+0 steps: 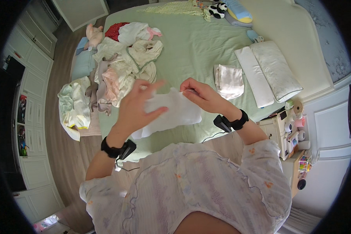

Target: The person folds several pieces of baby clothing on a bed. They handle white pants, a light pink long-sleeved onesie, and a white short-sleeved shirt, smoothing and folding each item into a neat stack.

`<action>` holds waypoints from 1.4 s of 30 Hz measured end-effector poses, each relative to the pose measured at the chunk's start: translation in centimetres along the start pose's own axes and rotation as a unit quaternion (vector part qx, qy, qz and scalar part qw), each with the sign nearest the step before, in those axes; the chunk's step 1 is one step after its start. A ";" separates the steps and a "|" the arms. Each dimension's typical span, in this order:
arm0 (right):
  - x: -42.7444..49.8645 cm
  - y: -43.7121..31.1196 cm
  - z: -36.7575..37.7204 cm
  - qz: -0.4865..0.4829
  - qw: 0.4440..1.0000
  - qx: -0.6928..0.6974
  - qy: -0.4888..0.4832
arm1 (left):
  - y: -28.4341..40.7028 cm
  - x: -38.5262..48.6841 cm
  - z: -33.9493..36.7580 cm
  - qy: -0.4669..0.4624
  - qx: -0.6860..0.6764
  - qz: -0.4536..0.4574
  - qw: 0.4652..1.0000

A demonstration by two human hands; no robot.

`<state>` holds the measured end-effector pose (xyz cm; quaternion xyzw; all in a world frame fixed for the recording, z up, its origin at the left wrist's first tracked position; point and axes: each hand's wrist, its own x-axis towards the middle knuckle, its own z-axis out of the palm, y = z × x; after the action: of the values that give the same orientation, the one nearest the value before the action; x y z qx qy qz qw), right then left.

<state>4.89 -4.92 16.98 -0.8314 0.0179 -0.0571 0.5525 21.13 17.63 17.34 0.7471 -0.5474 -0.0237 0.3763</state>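
A piece of white cloth (175,109) hangs over the near side of the bed. My right hand (200,95) pinches its upper right edge between thumb and fingers. At the cloth's left end is my left hand (137,103), blurred, with thumb and fingers spread apart and nothing visibly gripped. Part of the cloth's left side is hidden behind that hand. To the right of my right hand, a stack of folded pale cloth (229,81) lies on the green bed sheet (187,49).
Rumpled clothes (134,63) are heaped on the bed's left side, with a cream garment (76,102) at the edge. White pillows (269,73) lie by the headboard (295,44). A plush panda (218,10) sits at the back. A cluttered nightstand (270,131) stands right. Cables hang from both wrist devices.
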 end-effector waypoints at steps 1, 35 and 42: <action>0.1 -0.4 0.2 -0.039 0.999 0.001 -0.014 | 0.9 0.4 0.4 -0.016 0.026 0.030 0.999; -2.7 1.5 -1.6 0.107 0.992 0.062 0.001 | 2.0 1.3 1.2 -0.041 0.009 0.071 0.997; -2.7 -0.7 -2.4 -0.035 0.997 -0.030 0.056 | 2.3 0.7 1.0 -0.036 0.031 0.098 0.994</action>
<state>1.92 -6.56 18.34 -0.8434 0.0215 -0.1220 0.5228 19.16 16.25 18.20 0.6995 -0.6319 0.0032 0.3336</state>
